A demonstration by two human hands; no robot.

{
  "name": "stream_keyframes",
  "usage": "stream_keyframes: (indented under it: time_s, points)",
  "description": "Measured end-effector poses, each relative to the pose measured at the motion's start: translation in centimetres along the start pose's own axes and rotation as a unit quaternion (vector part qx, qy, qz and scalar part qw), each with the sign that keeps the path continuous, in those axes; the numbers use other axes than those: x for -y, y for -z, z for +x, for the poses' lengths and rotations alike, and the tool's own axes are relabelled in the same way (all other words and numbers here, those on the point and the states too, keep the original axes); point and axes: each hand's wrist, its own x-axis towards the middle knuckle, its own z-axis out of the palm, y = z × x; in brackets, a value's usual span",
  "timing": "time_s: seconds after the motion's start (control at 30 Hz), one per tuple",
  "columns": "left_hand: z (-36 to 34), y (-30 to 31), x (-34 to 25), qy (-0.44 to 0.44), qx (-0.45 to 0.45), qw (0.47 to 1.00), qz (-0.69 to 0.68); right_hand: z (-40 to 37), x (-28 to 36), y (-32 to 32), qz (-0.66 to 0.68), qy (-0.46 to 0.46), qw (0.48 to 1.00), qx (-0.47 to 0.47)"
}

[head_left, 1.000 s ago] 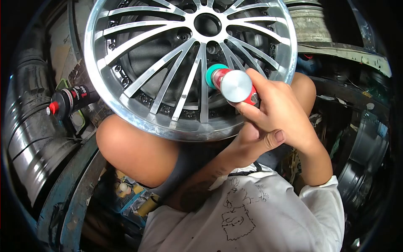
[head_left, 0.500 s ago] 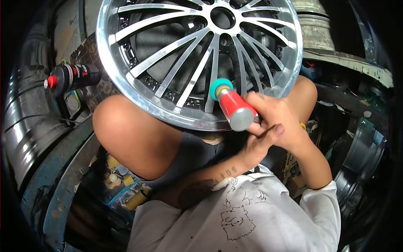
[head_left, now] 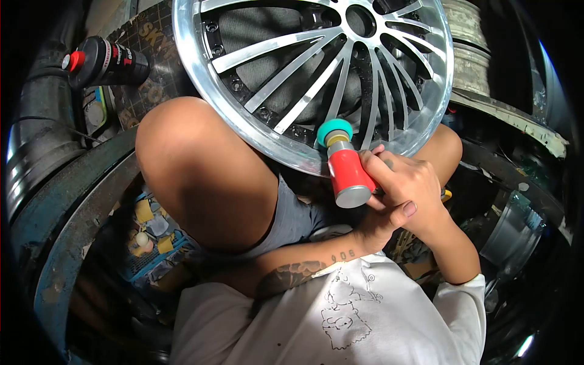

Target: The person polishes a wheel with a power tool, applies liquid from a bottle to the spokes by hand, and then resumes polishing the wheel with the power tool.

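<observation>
A small red handheld polisher point(head_left: 351, 173) with a teal foam pad point(head_left: 334, 131) is gripped by both hands. My right hand point(head_left: 412, 181) wraps round its body from the right. My left hand point(head_left: 384, 224) closes in below, its thumb by the right hand's heel and its fingers largely hidden under the tool. The pad is at the lower spoke ends of a silver multi-spoke wheel rim point(head_left: 267, 51), near the outer lip. This wheel leans across my bare knees, its polished face toward me and dark recesses between the spokes.
A black bottle with a red cap point(head_left: 108, 62) lies at the upper left on a patterned surface. Below it runs a blue-grey metal edge point(head_left: 79, 240). Yellow foam pieces and a blue basket point(head_left: 155, 260) sit lower left. More wheels point(head_left: 516, 228) stand at the right.
The wheel and bottle have shifted in view, the wheel toward the right. The polisher's pad now sits nearer the outer lip. Both hands keep their hold.
</observation>
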Motion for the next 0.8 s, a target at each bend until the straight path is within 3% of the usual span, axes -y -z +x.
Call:
stream_keyframes:
  time_s: [0.47, 0.57, 0.8]
  points:
    - [0.1, 0.0, -0.8, 0.018, 0.039, 0.999, 0.002, 0.7, 0.0, 0.1, -0.021, 0.028, 0.999, 0.002]
    - [0.2, 0.1, -1.1, 0.027, 0.056, 0.998, 0.011, 0.7, -0.2, 0.4, -0.018, 0.005, 0.999, 0.027]
    - [0.7, 0.1, -1.6, 0.05, 0.091, 0.994, 0.026, -1.8, -0.1, 1.3, -0.019, -0.045, 0.998, -0.031]
